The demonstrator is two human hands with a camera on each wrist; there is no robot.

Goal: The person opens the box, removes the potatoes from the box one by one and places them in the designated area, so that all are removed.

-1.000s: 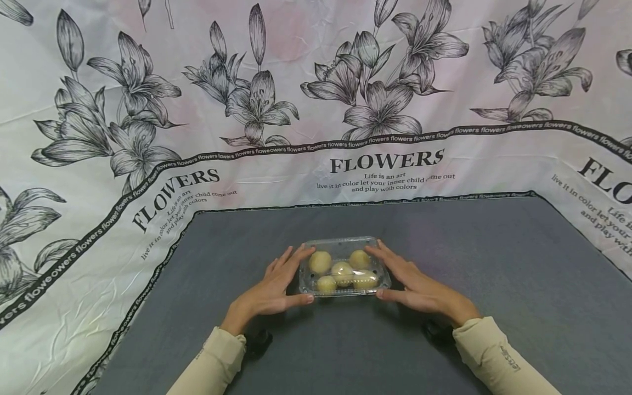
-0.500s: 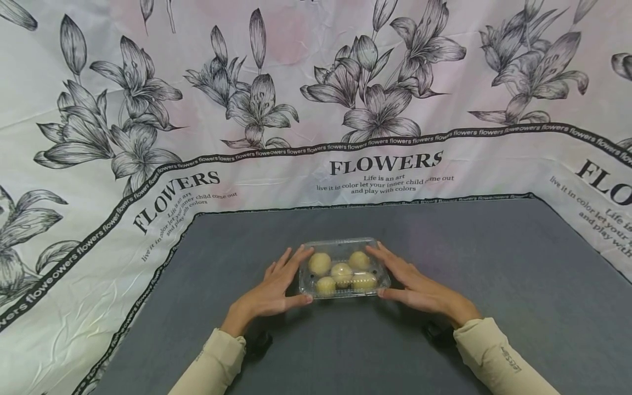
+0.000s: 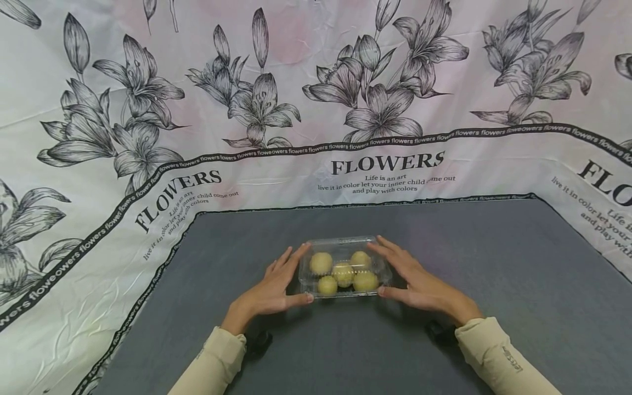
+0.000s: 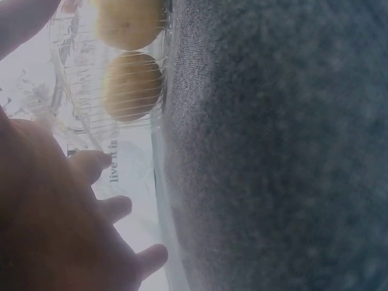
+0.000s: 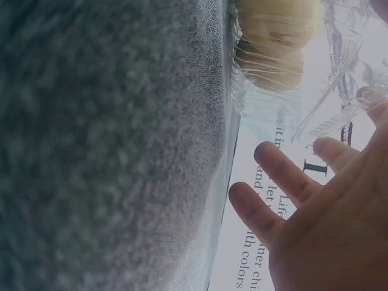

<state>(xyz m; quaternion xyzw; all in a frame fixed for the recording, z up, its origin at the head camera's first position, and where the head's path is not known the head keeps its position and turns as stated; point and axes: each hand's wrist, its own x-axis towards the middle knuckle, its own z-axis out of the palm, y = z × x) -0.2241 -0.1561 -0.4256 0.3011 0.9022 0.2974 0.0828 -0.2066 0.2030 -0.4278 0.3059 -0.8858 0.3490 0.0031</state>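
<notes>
Where your left hand (image 3: pixel 273 288) and right hand (image 3: pixel 419 285), fingers extended, flank its short ends, clear box (image 3: pixel 341 248) parallels far edge of tabletop (image 3: pixel 316 351).

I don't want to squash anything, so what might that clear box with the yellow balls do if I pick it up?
The clear box looks like thin plastic, so it would probably be light but bend if squeezed hard. The yellow balls are round with some space between them, so they might roll if it's tilted.
</notes>
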